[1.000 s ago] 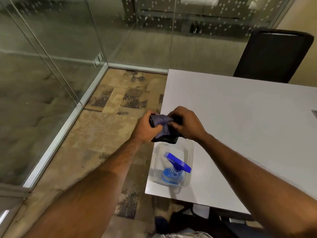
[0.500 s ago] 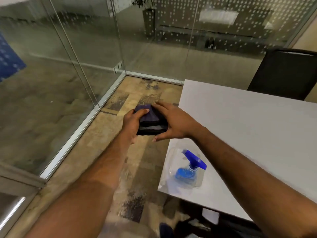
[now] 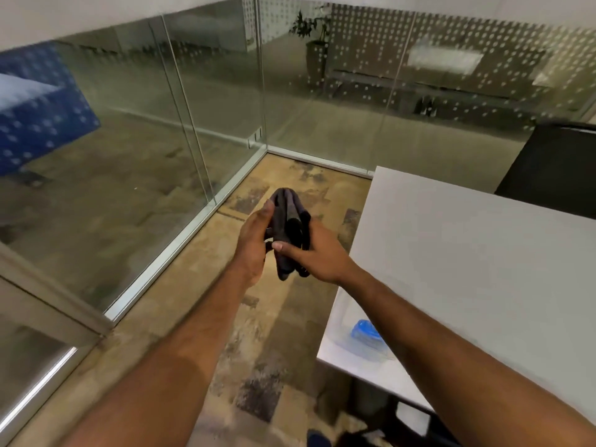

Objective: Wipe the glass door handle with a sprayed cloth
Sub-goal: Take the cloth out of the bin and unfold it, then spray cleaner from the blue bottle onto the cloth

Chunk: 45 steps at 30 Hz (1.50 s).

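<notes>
A folded dark grey-purple cloth stands upright between my two hands, held over the carpet to the left of the table. My left hand grips its left side and my right hand presses its right side, thumb across the front. The spray bottle, clear with a blue head, lies on the near left corner of the white table, partly hidden behind my right forearm. Glass walls run along the left and far sides. I see no door handle in the head view.
A pale door or wall frame crosses the lower left. A black chair stands behind the table at the right. Patterned carpet fills the strip between glass and table. A blue block and a potted plant sit beyond the glass.
Both hands lifted the cloth off the table corner and carried it left over the carpet, turning it upright. The view tilted up and left, so the bottle now sits lower and partly hidden.
</notes>
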Each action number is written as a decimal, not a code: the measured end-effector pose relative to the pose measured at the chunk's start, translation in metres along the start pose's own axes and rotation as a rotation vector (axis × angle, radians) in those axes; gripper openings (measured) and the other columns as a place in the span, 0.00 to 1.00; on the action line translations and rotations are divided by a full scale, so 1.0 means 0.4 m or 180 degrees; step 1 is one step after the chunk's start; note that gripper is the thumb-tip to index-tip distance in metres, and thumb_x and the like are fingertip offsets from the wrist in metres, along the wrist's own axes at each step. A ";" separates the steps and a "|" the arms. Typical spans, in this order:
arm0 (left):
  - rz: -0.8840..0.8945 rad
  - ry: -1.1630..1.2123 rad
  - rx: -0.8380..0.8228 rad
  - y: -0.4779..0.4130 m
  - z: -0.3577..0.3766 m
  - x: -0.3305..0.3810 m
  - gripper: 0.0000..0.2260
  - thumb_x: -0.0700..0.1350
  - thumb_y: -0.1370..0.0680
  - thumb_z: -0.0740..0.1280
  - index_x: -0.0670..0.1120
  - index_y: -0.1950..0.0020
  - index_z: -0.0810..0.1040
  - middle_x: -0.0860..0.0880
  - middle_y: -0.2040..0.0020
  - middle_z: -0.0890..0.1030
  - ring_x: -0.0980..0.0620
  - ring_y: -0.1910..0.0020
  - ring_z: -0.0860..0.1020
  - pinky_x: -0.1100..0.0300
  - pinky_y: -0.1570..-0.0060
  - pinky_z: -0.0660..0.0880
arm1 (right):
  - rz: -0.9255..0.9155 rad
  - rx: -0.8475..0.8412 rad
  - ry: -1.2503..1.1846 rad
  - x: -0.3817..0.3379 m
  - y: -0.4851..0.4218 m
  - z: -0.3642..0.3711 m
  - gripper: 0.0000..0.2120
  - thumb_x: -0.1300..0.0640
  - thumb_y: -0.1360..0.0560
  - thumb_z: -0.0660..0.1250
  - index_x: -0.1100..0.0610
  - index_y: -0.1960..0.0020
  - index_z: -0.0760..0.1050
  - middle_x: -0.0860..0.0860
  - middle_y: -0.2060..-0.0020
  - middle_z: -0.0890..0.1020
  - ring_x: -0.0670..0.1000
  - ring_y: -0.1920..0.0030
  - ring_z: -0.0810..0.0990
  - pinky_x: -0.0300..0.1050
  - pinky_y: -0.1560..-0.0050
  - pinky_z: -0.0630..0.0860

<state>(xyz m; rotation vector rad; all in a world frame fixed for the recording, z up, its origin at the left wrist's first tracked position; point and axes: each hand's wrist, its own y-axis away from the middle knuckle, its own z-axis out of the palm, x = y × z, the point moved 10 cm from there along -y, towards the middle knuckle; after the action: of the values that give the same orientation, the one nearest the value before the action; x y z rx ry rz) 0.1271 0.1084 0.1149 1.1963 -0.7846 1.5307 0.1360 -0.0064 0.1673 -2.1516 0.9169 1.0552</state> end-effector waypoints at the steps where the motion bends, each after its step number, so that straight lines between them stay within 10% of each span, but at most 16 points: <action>1: 0.0153 -0.0090 0.0094 0.016 -0.010 0.012 0.31 0.66 0.28 0.65 0.43 0.38 0.79 0.43 0.44 0.83 0.51 0.49 0.82 0.56 0.52 0.78 | 0.0038 -0.0035 -0.0111 0.000 0.008 0.016 0.21 0.46 0.24 0.71 0.54 0.36 0.72 0.49 0.48 0.82 0.47 0.50 0.81 0.43 0.50 0.79; 9: -0.0006 -0.0945 0.0135 0.078 -0.095 -0.063 0.35 0.58 0.34 0.80 0.47 0.32 0.74 0.42 0.34 0.76 0.49 0.38 0.80 0.55 0.45 0.80 | 0.0561 -0.0099 -0.0349 0.071 0.061 0.120 0.13 0.46 0.20 0.60 0.54 0.45 0.75 0.51 0.56 0.82 0.52 0.56 0.81 0.53 0.56 0.78; 16: -0.0687 -0.0360 0.0114 0.141 -0.194 -0.074 0.12 0.33 0.25 0.69 0.43 0.43 0.79 0.44 0.51 0.85 0.41 0.48 0.83 0.51 0.50 0.80 | 0.1370 0.0449 -0.1148 0.180 0.109 0.088 0.09 0.60 0.24 0.64 0.61 0.47 0.78 0.61 0.53 0.83 0.58 0.52 0.81 0.55 0.52 0.77; 21: -0.1547 0.0285 -0.0284 0.202 -0.244 -0.082 0.22 0.40 0.36 0.72 0.38 0.42 0.78 0.39 0.52 0.84 0.42 0.57 0.84 0.52 0.51 0.82 | 0.1502 0.0338 -0.1763 0.204 0.122 0.097 0.10 0.57 0.23 0.70 0.61 0.45 0.81 0.57 0.49 0.85 0.56 0.48 0.85 0.54 0.45 0.81; 32: -0.1414 0.1401 -0.0510 0.270 -0.192 -0.113 0.27 0.43 0.49 0.81 0.40 0.51 0.85 0.39 0.53 0.84 0.41 0.55 0.84 0.47 0.55 0.82 | 0.1909 0.0461 -0.2512 0.242 0.151 0.159 0.12 0.57 0.21 0.67 0.64 0.43 0.81 0.61 0.47 0.85 0.62 0.46 0.84 0.58 0.41 0.80; 38: -0.1497 0.1466 -0.0455 0.278 -0.196 -0.146 0.38 0.41 0.50 0.80 0.40 0.40 0.76 0.39 0.50 0.83 0.40 0.53 0.84 0.46 0.51 0.81 | 0.2036 0.0549 -0.2368 0.286 0.171 0.158 0.16 0.53 0.23 0.70 0.66 0.45 0.81 0.62 0.47 0.85 0.63 0.45 0.83 0.60 0.41 0.79; 45: -0.1471 0.1466 -0.0372 0.275 -0.211 -0.176 0.34 0.38 0.51 0.78 0.39 0.44 0.79 0.39 0.51 0.83 0.40 0.52 0.83 0.45 0.49 0.80 | 0.1444 0.0964 -0.0437 0.263 0.211 0.087 0.21 0.44 0.22 0.66 0.51 0.32 0.72 0.42 0.40 0.75 0.45 0.41 0.76 0.44 0.38 0.75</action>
<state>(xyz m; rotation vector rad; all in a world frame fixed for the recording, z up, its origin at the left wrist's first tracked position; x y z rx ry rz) -0.0025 0.1308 0.0321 0.8175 -0.2608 1.2792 0.1029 -0.0665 0.0459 -1.6406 1.4369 1.1670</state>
